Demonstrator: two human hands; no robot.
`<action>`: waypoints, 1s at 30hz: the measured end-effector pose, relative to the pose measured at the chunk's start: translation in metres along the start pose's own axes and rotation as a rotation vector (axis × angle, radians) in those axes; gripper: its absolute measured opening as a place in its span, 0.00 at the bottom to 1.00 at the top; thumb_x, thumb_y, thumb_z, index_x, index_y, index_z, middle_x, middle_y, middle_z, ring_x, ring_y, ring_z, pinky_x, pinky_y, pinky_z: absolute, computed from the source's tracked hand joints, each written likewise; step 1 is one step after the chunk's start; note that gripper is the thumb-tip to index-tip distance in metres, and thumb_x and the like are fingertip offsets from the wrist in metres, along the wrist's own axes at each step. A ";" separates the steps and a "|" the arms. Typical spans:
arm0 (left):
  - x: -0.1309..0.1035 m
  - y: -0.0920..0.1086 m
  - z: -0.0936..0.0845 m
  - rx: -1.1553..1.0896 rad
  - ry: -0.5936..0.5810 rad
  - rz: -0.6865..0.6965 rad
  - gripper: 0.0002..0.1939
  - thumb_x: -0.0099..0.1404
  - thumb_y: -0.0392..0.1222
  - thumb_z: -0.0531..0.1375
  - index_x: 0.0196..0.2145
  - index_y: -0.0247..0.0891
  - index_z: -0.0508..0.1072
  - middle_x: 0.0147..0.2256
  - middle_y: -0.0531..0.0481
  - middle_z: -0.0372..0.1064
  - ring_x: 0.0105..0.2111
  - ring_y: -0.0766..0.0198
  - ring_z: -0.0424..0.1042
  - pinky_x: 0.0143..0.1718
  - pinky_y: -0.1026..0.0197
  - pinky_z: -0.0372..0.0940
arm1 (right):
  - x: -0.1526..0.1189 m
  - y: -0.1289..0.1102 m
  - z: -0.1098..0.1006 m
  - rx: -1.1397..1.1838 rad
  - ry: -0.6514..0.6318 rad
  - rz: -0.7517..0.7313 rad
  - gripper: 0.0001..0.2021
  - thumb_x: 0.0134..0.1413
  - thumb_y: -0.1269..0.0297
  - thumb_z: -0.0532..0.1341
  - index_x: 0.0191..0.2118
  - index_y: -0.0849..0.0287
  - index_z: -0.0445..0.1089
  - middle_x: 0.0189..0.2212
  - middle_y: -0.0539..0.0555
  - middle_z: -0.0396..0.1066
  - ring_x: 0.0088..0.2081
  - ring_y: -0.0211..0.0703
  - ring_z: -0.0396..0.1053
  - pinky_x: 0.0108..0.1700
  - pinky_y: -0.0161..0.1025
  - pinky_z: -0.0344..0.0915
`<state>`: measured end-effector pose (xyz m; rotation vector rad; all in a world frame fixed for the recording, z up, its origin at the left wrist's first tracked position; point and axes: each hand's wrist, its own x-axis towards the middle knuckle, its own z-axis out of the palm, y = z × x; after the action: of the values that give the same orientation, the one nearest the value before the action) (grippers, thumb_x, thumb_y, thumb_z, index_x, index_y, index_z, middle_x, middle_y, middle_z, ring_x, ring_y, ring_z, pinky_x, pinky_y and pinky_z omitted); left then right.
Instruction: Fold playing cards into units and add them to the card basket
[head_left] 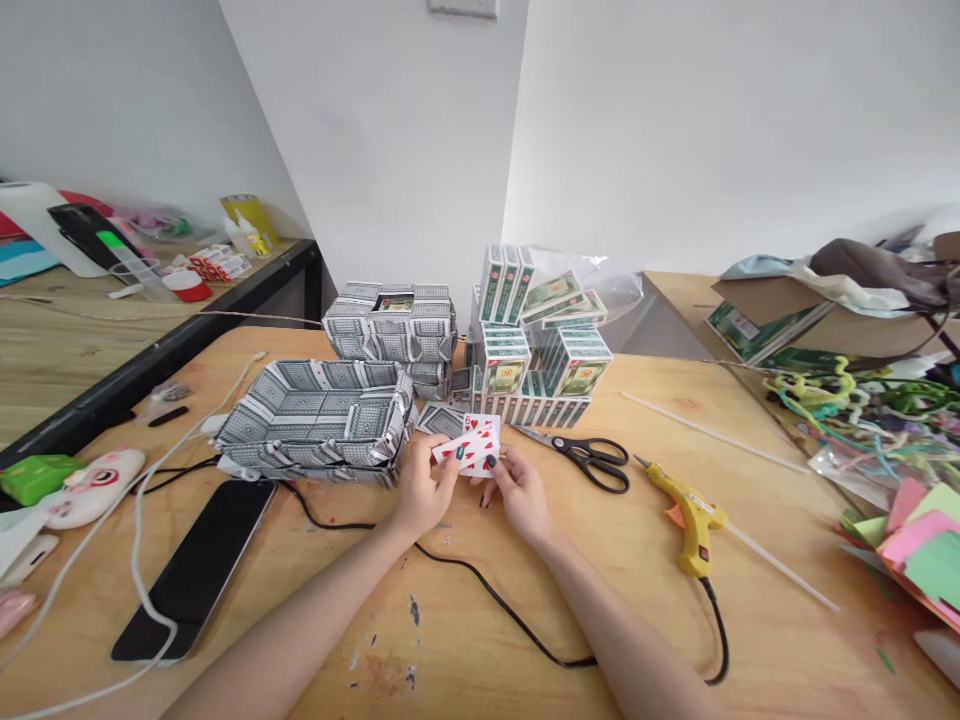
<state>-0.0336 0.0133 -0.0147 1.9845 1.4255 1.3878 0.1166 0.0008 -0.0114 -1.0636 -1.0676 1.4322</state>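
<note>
Two playing cards (477, 440) with red hearts lie crossed between my hands, face up, above the wooden table. My left hand (427, 483) pinches them at the left edge, and my right hand (521, 492) grips the right side with the thumb on top. Just behind, a few cards (440, 420) rest face down on the table. To the left sits an open box (315, 415) built from grey-backed cards. Black-handled scissors (592, 458) lie right of my right hand, and a yellow glue gun (694, 520) with a glue stick lies farther right.
Stacked card packs (532, 375) stand at the back, beside another card-built block (390, 320). A phone (199, 570) and white cable lie at left. The glue gun's black cord (487, 588) runs under my forearms. Coloured paper (919, 550) is at far right.
</note>
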 end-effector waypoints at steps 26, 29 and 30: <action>0.012 -0.009 0.006 -0.573 -0.341 -0.410 0.11 0.55 0.42 0.58 0.34 0.36 0.61 0.32 0.49 0.70 0.32 0.63 0.70 0.32 0.62 0.66 | 0.000 -0.006 -0.002 -0.099 0.122 -0.067 0.14 0.43 0.53 0.61 0.24 0.60 0.65 0.18 0.46 0.60 0.16 0.31 0.55 0.17 0.31 0.55; 0.011 -0.006 0.004 -0.558 -0.382 -0.368 0.11 0.58 0.43 0.56 0.37 0.35 0.64 0.34 0.48 0.70 0.32 0.63 0.70 0.30 0.62 0.66 | 0.001 -0.004 -0.003 -0.094 0.198 -0.094 0.14 0.43 0.54 0.61 0.21 0.59 0.64 0.20 0.47 0.59 0.17 0.32 0.55 0.17 0.31 0.55; 0.012 -0.005 0.002 -0.561 -0.367 -0.354 0.12 0.59 0.44 0.54 0.40 0.35 0.64 0.35 0.47 0.70 0.32 0.63 0.70 0.30 0.62 0.66 | 0.002 -0.004 -0.004 -0.094 0.211 -0.098 0.13 0.43 0.54 0.61 0.21 0.59 0.65 0.21 0.47 0.59 0.18 0.32 0.55 0.17 0.32 0.55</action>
<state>-0.0340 0.0262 -0.0135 1.4461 1.0132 1.0472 0.1205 0.0033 -0.0089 -1.1846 -1.0271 1.1731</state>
